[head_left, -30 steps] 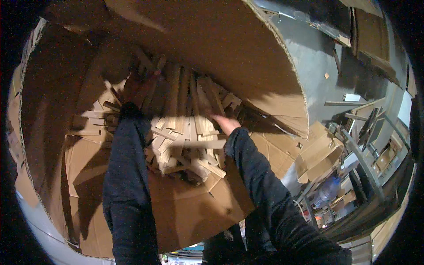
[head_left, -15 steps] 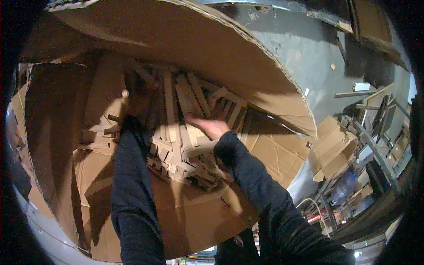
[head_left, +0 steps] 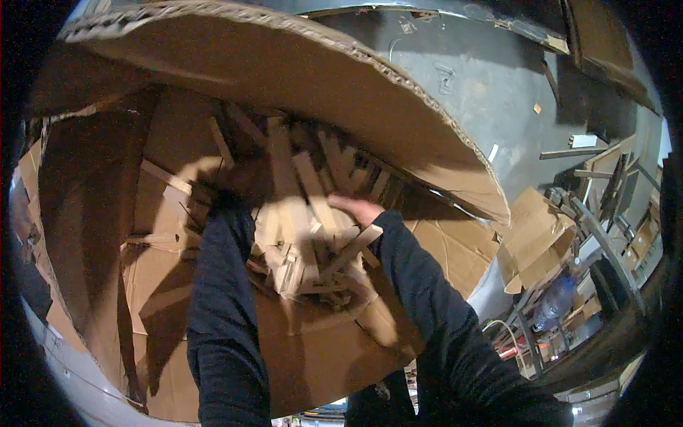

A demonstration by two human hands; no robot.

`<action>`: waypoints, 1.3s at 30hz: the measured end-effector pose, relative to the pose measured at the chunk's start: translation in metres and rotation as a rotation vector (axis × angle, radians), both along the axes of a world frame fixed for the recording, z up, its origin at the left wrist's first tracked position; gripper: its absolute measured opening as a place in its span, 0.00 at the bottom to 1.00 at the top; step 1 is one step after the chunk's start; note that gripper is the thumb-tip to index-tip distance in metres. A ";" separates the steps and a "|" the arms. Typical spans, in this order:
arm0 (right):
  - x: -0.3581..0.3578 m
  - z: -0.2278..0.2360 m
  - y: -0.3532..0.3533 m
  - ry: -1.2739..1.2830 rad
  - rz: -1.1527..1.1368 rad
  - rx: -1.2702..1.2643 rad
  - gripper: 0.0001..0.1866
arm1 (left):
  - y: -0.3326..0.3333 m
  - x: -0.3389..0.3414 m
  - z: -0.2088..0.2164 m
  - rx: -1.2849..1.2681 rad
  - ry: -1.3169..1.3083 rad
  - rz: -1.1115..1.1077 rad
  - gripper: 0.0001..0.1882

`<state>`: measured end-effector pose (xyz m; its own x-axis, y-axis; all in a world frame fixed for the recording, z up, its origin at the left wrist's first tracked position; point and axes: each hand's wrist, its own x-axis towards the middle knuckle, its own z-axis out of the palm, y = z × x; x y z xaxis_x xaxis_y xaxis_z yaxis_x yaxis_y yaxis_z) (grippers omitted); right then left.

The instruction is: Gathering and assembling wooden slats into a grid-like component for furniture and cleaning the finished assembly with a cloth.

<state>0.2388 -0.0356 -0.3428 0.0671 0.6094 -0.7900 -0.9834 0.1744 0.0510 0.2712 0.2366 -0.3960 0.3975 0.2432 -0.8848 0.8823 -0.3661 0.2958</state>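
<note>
Both my arms, in dark sleeves, reach into a large brown cardboard box. Inside it lies a heap of pale cardboard strips, long and narrow, crossing each other at many angles. My left hand is deep in shadow at the far side of the heap, touching the strips; its fingers are too dark to read. My right hand rests on top of the heap, fingers curled down over the strips. A wide box flap arches over both hands and hides the far part of the heap.
Grey floor lies beyond the box. A smaller open cardboard box sits at the right, with a clear plastic bottle below it. Metal frame pieces and flat cardboard sheets lie at the far right.
The view has tipped further down into the box, and the flap now covers more of the top. My right hand slid left across the heap. My left hand has sunk into shadow.
</note>
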 end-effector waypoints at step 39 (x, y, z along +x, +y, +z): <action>0.073 0.232 0.023 -0.685 0.177 0.152 0.51 | -0.053 -0.102 0.259 -0.728 -0.326 1.005 0.28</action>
